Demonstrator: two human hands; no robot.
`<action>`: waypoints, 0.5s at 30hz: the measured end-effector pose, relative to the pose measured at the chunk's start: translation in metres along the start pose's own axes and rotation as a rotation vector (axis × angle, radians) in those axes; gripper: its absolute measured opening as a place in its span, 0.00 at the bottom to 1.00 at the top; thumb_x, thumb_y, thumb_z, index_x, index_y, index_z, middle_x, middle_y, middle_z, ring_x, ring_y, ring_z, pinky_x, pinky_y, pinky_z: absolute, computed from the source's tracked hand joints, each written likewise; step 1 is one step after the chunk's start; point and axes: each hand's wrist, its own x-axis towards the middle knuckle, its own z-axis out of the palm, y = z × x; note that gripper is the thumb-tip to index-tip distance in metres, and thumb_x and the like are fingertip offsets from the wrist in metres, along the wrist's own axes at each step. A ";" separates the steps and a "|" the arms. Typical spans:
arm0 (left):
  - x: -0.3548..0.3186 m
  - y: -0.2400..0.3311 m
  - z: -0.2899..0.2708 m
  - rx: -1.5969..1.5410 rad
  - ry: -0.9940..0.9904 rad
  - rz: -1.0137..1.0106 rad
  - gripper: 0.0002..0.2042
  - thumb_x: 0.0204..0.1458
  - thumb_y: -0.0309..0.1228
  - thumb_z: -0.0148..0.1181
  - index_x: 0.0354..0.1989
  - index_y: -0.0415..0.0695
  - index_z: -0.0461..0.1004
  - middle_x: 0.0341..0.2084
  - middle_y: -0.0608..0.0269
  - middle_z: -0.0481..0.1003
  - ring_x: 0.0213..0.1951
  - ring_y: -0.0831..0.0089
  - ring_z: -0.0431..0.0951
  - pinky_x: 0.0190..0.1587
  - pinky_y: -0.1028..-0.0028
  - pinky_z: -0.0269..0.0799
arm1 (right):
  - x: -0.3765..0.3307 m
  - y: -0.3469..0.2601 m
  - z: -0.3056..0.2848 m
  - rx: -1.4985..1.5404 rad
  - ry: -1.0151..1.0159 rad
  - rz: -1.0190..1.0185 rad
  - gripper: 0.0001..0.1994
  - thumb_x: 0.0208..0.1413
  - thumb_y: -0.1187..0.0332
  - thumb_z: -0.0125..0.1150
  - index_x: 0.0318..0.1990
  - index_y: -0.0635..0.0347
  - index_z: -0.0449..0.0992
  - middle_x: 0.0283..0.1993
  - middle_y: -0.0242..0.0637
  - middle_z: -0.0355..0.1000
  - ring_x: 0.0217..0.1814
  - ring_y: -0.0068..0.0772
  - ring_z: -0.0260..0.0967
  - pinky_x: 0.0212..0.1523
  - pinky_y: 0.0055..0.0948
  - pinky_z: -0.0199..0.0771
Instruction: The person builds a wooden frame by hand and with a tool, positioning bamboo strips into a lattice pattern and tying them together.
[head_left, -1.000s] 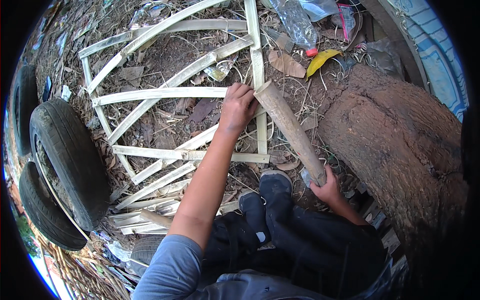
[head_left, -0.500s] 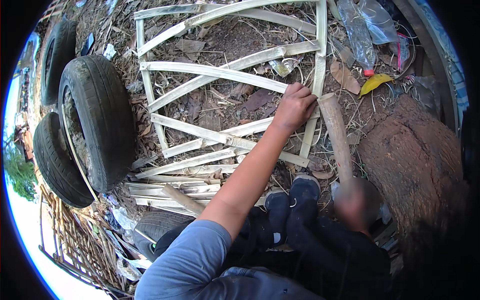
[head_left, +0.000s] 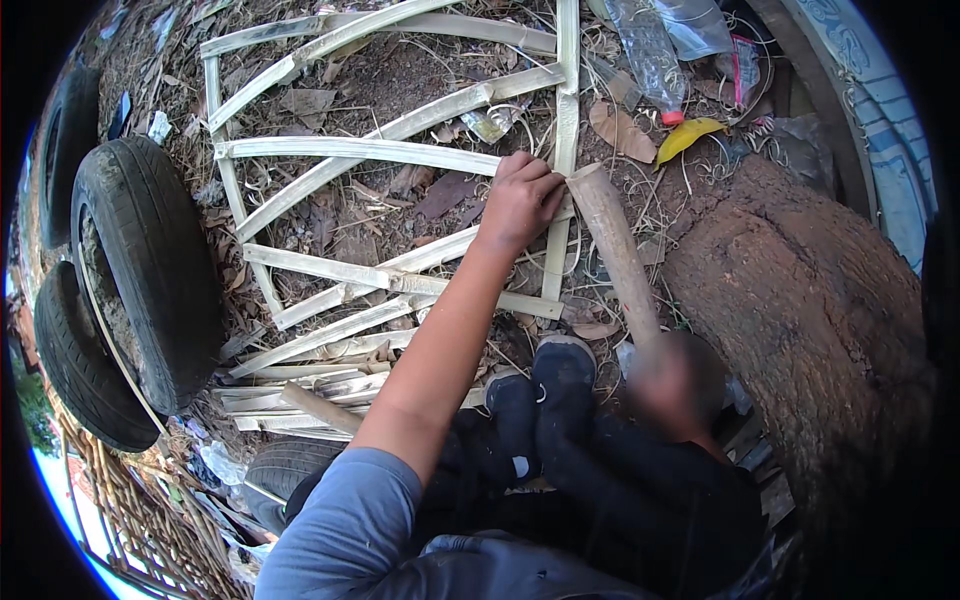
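A lattice of pale split-bamboo strips lies on the ground ahead of me. My left hand [head_left: 522, 203] is closed at the right end of one bamboo strip [head_left: 360, 148], where it meets the upright bamboo strip [head_left: 566, 100]. Its fingertips are pressed together; anything small between them is hidden. My right hand [head_left: 672, 385] is blurred, low on the right. From it a thick round wooden stick [head_left: 615, 250] slants up to the left, its blunt top end beside my left fingers and the joint. The stick's lower end goes into the blurred patch, so the grip's details are hidden.
Old tyres [head_left: 150, 270] stand on the left. Split bamboo pieces [head_left: 300, 395] are piled below the lattice, near my shoes [head_left: 563, 368]. A large brown trunk-like block [head_left: 790, 270] fills the right. Beyond it lie a plastic bottle [head_left: 645, 55] and a yellow leaf [head_left: 688, 138].
The whole view has shifted, so the lattice, stick and both hands appear farther left. My left hand stays at the same joint, and the stick keeps its place beside it.
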 end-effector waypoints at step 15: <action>-0.001 0.000 -0.001 -0.058 0.057 -0.006 0.07 0.35 0.25 0.67 0.26 0.43 0.80 0.25 0.64 0.73 0.35 0.64 0.72 0.42 0.67 0.67 | 0.001 -0.008 -0.003 -0.015 -0.020 -0.009 0.27 0.38 0.65 0.69 0.46 0.67 0.67 0.35 0.59 0.74 0.39 0.66 0.73 0.39 0.51 0.73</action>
